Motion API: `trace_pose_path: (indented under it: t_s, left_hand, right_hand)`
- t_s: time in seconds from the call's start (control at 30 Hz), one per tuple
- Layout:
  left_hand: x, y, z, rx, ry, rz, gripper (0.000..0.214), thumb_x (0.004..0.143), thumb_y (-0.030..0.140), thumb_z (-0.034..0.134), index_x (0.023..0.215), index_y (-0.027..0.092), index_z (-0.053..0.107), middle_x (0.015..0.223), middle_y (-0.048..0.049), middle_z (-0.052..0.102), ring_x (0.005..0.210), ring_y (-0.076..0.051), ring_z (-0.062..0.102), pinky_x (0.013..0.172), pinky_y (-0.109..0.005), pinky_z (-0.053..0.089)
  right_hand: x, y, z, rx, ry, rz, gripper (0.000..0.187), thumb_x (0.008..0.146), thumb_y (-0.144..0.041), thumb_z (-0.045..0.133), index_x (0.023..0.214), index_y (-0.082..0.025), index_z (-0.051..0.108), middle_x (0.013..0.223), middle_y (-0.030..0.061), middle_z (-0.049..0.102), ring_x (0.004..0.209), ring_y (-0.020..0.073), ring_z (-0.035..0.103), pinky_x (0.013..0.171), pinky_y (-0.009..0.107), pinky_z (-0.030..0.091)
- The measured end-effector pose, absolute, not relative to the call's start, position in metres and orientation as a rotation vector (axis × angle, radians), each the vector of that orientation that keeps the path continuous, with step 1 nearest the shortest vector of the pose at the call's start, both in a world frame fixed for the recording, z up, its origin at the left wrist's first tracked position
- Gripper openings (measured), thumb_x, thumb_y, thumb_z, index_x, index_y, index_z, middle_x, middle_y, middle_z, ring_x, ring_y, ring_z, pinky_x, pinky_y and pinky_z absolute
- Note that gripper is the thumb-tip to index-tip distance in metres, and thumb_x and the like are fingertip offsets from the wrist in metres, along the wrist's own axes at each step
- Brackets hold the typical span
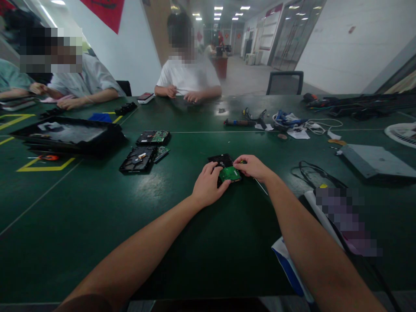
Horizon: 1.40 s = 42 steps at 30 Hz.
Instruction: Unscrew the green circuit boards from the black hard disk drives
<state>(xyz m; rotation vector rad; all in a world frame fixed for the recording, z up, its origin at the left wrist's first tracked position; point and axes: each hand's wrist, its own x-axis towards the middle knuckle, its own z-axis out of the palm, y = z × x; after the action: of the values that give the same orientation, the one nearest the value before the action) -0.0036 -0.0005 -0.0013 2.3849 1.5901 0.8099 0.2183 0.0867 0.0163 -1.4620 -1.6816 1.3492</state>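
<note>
Green circuit board [231,173] over a black drive [221,159], mid-tabletop [182,242].
At its eight o'clock, the left hand [209,184] touches it, grip loosely spread; at three, the right hand [251,167] has bunched fingers, their hold I can't tell.

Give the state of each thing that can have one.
Left hand, fingers and thumb on circuit board
Right hand, fingers bent, grip unclear
Circuit board, green side up, partly covered
Black casing, open side up
White cable, loosely looped
Metal box, lying flat
</note>
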Motion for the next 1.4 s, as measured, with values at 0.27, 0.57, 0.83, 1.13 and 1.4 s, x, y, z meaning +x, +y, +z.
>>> trace_pose_path:
  t_s: [0.27,0.57,0.83,1.13,1.4]
  left_hand:
    - [-0.004,0.002,-0.007,2.417,1.585,0.867,0.052,0.097,0.052,0.061,0.136,0.019,0.059,0.149,-0.0150,0.053,0.143,-0.034,0.045,0.120,-0.053,0.042]
    - [-0.005,0.001,-0.007,2.428,1.577,0.870,0.054,0.098,0.055,0.058,0.137,0.018,0.058,0.148,-0.0158,0.053,0.143,-0.034,0.045,0.120,-0.053,0.043]
    - [-0.003,0.000,-0.005,2.424,1.575,0.870,0.052,0.097,0.052,0.061,0.136,0.018,0.058,0.148,-0.0158,0.052,0.143,-0.034,0.045,0.119,-0.053,0.044]
    - [-0.003,0.000,-0.005,2.438,1.566,0.879,0.051,0.097,0.052,0.060,0.135,0.018,0.058,0.147,-0.0156,0.053,0.142,-0.034,0.046,0.118,-0.053,0.045]
    - [-0.003,0.001,-0.007,2.441,1.563,0.897,0.051,0.097,0.052,0.060,0.135,0.018,0.058,0.147,-0.0160,0.053,0.143,-0.034,0.045,0.120,-0.053,0.043]
  right_hand:
    - [0.226,0.085,0.053,-1.285,-1.541,1.230,0.017,0.087,-0.016,0.061,0.102,-0.019,0.067,0.089,0.0048,0.068,0.070,0.0138,0.063,0.061,0.027,0.050]
    - [0.222,0.060,0.115,-1.132,-1.957,0.348,0.027,0.093,-0.029,0.066,0.120,-0.024,0.067,0.113,0.0079,0.074,0.095,0.0246,0.069,0.085,0.041,0.055]
    - [0.206,0.065,0.093,-1.155,-2.200,0.132,0.031,0.093,-0.021,0.062,0.124,-0.020,0.064,0.116,0.0130,0.073,0.106,0.0301,0.068,0.096,0.046,0.052]
    - [0.216,0.063,0.093,-1.357,-2.202,0.022,0.053,0.090,-0.019,0.057,0.143,-0.018,0.051,0.115,0.0171,0.071,0.097,0.0323,0.068,0.089,0.048,0.052]
    - [0.205,0.062,0.094,-1.241,-2.040,0.095,0.050,0.089,-0.023,0.059,0.138,-0.019,0.051,0.099,0.0119,0.071,0.079,0.0250,0.065,0.078,0.040,0.051]
